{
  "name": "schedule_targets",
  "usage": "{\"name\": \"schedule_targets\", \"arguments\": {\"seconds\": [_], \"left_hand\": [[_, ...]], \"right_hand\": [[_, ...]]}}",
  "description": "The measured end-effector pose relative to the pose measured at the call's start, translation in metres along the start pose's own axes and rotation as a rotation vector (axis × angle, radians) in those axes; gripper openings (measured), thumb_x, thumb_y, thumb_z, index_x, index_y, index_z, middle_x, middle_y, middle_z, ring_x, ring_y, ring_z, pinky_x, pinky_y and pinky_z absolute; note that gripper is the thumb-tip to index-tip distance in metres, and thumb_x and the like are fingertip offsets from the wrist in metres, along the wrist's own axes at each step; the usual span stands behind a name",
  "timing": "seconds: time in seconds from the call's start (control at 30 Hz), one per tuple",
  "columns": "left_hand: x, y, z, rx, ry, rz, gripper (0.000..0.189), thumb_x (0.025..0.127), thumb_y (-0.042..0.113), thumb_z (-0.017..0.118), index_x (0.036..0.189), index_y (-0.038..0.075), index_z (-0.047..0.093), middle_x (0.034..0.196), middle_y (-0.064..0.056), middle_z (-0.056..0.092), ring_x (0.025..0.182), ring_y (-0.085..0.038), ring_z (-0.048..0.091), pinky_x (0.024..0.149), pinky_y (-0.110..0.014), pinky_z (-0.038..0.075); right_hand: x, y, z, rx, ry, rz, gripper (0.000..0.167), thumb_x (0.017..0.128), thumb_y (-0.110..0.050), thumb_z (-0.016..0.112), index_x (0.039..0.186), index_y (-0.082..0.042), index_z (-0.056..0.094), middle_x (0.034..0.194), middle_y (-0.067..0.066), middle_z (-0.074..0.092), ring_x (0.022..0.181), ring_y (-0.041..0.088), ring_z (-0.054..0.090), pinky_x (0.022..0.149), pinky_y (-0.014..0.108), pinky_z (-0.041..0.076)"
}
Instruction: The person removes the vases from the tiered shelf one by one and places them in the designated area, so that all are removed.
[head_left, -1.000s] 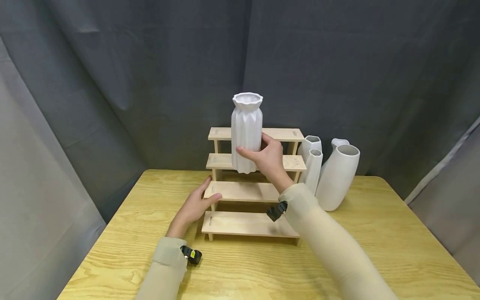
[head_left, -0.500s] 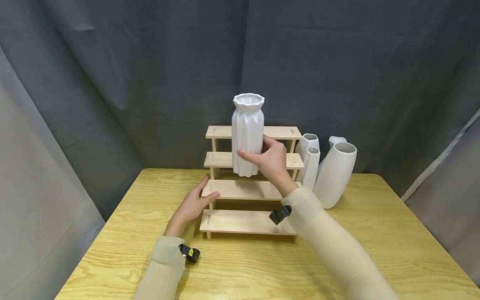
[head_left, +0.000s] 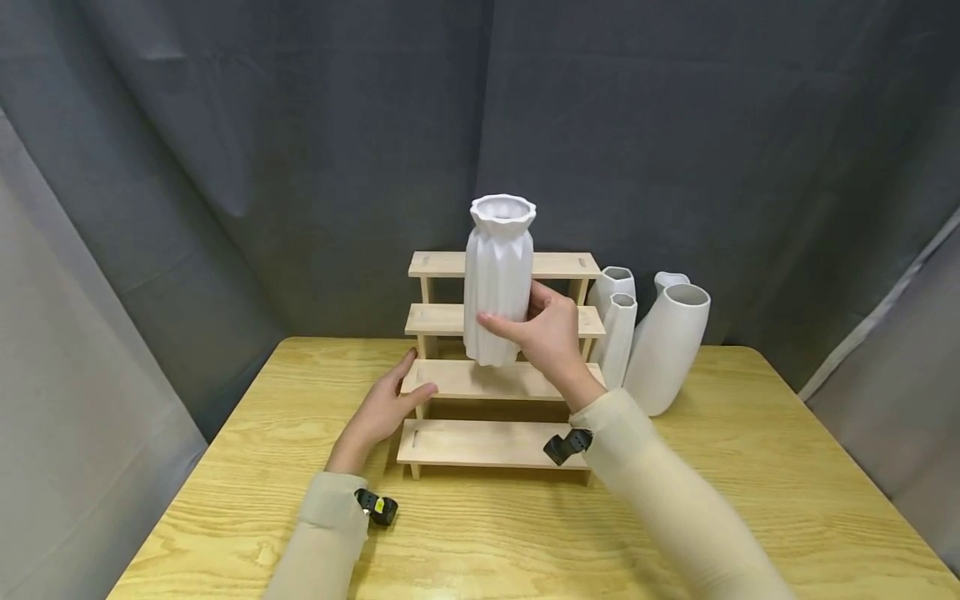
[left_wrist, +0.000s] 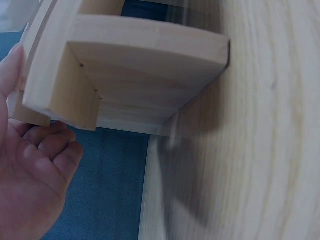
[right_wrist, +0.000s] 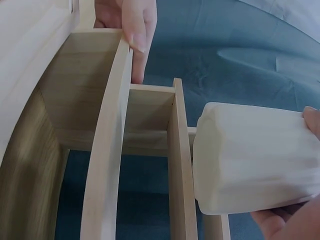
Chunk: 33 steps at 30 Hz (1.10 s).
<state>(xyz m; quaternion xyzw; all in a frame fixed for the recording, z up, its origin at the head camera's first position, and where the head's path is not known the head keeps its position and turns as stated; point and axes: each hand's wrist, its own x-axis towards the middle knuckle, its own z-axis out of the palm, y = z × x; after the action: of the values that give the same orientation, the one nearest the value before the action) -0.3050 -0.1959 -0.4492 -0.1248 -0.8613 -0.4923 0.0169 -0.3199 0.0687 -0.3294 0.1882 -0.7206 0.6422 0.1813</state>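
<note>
A white fluted vase (head_left: 497, 267) with a scalloped rim is upright in the head view, before a four-tier wooden stand (head_left: 480, 450). My right hand (head_left: 551, 333) holds its lower body from the right, thumb across the front. The vase's base is just over the second board from the bottom, slightly tilted; in the right wrist view the vase (right_wrist: 255, 157) lies close to the board edges, and contact is unclear. My left hand (head_left: 382, 408) grips the stand's left end at that board, thumb on top. In the left wrist view, curled fingers (left_wrist: 52, 145) show beside the wood.
Right of the stand several white vases are grouped, among them a wide oval one (head_left: 667, 350) in front and a slim one (head_left: 620, 337). A wooden table (head_left: 247, 517) carries everything. Dark grey curtains (head_left: 300, 150) hang behind.
My right hand has brought the vase lower and slightly right, toward the second board from the bottom. The left hand keeps its place on the stand. The head view has shifted a little.
</note>
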Motion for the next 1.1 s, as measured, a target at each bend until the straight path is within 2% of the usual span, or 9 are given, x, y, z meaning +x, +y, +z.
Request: {"name": "schedule_targets", "arguments": {"seconds": [0.23,0.57,0.83,1.1], "left_hand": [[-0.001,0.001,0.0,-0.015,-0.003,-0.002,0.09,0.092,0.055,0.062,0.159,0.014,0.019,0.162,-0.001,0.018,0.147,-0.025,0.017,0.117,-0.048,0.022],[-0.002,-0.001,-0.001,-0.027,-0.013,-0.022,0.089,0.092,0.057,0.061,0.16,0.02,0.017,0.162,0.002,0.016,0.148,-0.024,0.015,0.117,-0.049,0.021],[-0.003,0.002,-0.005,-0.034,-0.011,-0.011,0.089,0.091,0.058,0.061,0.16,0.023,0.016,0.163,-0.002,0.014,0.148,-0.026,0.013,0.117,-0.052,0.019],[-0.006,0.004,-0.005,-0.025,-0.019,-0.026,0.088,0.092,0.057,0.06,0.16,0.024,0.015,0.163,0.003,0.014,0.148,-0.022,0.012,0.118,-0.049,0.019]], "right_hand": [[-0.012,-0.003,-0.003,0.017,-0.007,0.01,0.062,0.067,-0.024,0.094,0.119,-0.004,0.069,0.106,0.01,0.072,0.094,0.023,0.069,0.078,0.035,0.058],[-0.029,-0.013,-0.007,0.015,-0.021,0.023,0.065,0.065,-0.025,0.095,0.12,-0.004,0.068,0.108,0.009,0.072,0.095,0.023,0.07,0.079,0.034,0.058],[-0.043,-0.017,-0.009,0.042,-0.054,0.014,0.06,0.065,-0.019,0.095,0.117,-0.002,0.069,0.105,0.01,0.072,0.093,0.025,0.07,0.078,0.036,0.059],[-0.057,-0.02,-0.014,0.044,-0.08,0.035,0.061,0.066,-0.018,0.094,0.119,-0.003,0.068,0.108,0.01,0.072,0.094,0.024,0.07,0.081,0.036,0.058]]}}
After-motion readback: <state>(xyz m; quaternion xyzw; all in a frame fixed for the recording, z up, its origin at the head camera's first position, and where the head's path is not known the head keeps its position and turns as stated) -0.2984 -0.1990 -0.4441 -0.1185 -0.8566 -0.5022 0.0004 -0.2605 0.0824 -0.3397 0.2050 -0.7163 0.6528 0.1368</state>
